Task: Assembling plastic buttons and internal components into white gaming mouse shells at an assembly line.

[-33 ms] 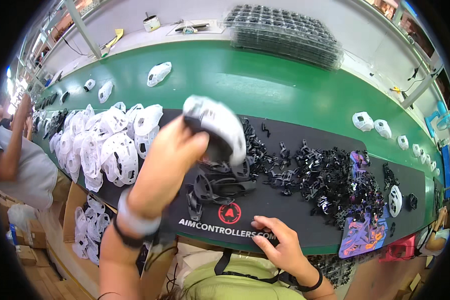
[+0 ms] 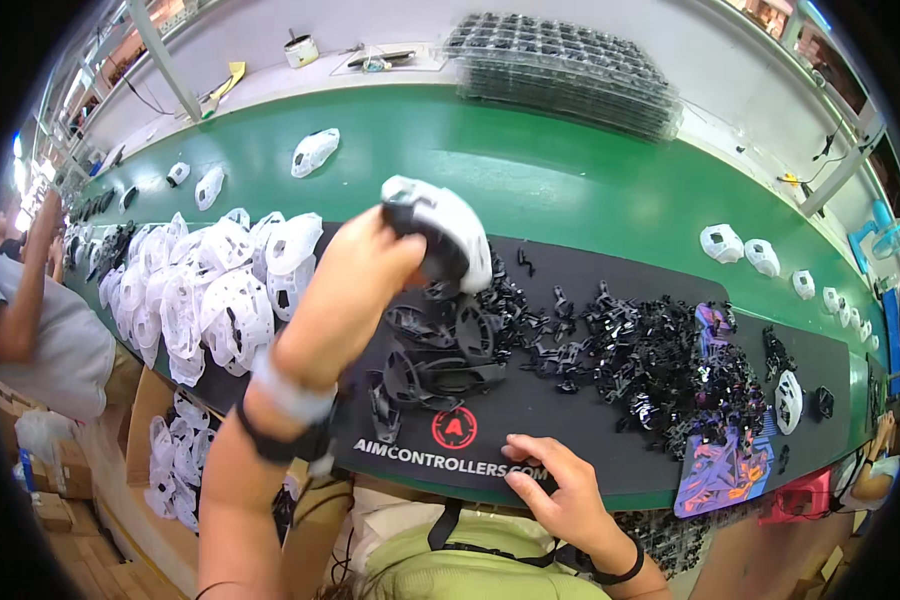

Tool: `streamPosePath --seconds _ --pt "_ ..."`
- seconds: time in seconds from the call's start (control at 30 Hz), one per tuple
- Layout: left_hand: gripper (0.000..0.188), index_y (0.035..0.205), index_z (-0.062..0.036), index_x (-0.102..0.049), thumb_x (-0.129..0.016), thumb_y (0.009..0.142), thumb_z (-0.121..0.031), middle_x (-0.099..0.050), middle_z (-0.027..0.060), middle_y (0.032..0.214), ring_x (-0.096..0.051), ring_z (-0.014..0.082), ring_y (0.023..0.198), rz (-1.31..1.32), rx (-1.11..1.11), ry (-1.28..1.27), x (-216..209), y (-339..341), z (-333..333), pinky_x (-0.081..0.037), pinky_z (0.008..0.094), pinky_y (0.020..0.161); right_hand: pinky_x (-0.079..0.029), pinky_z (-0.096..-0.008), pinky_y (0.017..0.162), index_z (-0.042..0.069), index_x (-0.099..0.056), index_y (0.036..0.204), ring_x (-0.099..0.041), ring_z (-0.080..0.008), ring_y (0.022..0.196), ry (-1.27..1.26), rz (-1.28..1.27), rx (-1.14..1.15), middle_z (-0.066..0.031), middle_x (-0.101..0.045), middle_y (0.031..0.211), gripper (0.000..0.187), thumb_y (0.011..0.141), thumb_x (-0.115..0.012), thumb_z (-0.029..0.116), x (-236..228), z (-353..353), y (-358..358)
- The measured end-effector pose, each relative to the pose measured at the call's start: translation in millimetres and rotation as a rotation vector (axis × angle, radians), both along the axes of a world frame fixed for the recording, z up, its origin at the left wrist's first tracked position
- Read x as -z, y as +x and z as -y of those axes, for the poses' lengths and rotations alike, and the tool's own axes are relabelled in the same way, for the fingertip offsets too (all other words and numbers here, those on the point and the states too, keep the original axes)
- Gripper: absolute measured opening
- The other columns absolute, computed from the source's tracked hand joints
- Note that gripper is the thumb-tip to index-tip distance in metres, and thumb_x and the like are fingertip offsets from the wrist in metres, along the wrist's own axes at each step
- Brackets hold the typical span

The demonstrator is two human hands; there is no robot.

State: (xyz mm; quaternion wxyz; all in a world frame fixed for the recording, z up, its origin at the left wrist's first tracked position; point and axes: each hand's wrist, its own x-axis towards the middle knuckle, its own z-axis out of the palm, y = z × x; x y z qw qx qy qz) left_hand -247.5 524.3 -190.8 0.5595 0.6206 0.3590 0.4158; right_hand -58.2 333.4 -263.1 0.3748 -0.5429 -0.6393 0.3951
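Note:
My left hand [image 2: 355,275] is raised over the middle of the dark mat [image 2: 590,460], closed on a curved white plastic shell [image 2: 455,225] with a dark part on its inner side. Motion blurs the shell a little. Below it lie several dark curved plastic pieces [image 2: 450,375], partly behind my left arm. My right hand [image 2: 565,485] rests at the mat's near edge with thumb and fingers apart, holding nothing. A spread heap of small black clip-like parts [image 2: 630,345] lies right of the dark pieces.
A big pile of white shells [image 2: 235,305] stands at left on the green bench [image 2: 390,150]. Stacked clear trays [image 2: 570,75] sit at the back. More white shells [image 2: 722,243] line the right side. A colourful printed sheet [image 2: 725,475] lies near right. A co-worker [image 2: 50,330] is at far left.
My left hand has moved slightly up and to the right with the white shell, uncovering more of the dark pieces beneath. My right hand stays in place.

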Motion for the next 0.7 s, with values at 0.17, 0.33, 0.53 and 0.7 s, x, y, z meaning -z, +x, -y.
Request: streamPosePath --seconds 0.17,0.33,0.53,0.7 --pt "0.01 0.078 0.0037 -0.058 -0.051 0.077 -0.002 -0.057 0.0072 0.07 -0.053 0.0152 0.064 0.063 -0.184 -0.221 67 36 -154 -0.043 0.0281 0.057 -0.046 -0.0343 0.082 0.001 -0.053 0.112 -0.059 -0.0268 0.089 0.1 -0.056 -0.253 -0.0112 -0.061 0.099 0.041 0.073 -0.064 0.004 -73 7 18" --pt "0.026 0.086 0.0098 -0.059 -0.064 0.071 -0.01 -0.06 0.0159 0.08 -0.057 0.0226 0.072 -0.521 -0.407 -0.064 57 39 -186 -0.044 0.0332 0.066 -0.046 -0.0356 0.065 0.014 -0.056 0.111 -0.056 -0.0313 0.079 0.333 -0.605 -0.595 -0.0193 -0.056 0.098 0.03 0.081 -0.056 0.009 -111 21 3" --pt "0.059 0.126 0.0061 -0.037 -0.062 0.076 -0.015 -0.043 0.0194 0.124 -0.039 0.0257 0.12 -0.383 -0.166 0.207 0 3 -71 -0.039 0.0337 0.093 -0.046 -0.0345 0.056 0.026 -0.057 0.111 -0.055 -0.029 0.072 0.579 -1.063 -0.667 -0.019 -0.055 0.092 0.024 0.088 -0.05 0.023 -93 8 -13" --pt "0.034 0.11 0.0002 -0.05 -0.058 0.078 -0.008 -0.052 0.0143 0.099 -0.053 0.0263 0.09 -0.826 -0.347 0.492 1 -68 52 -0.042 0.0326 0.075 -0.049 -0.0361 0.06 0.025 -0.049 0.124 -0.056 -0.0272 0.074 0.364 -0.794 -0.679 -0.0166 -0.054 0.09 0.037 0.089 -0.047 0.037 -109 4 6"
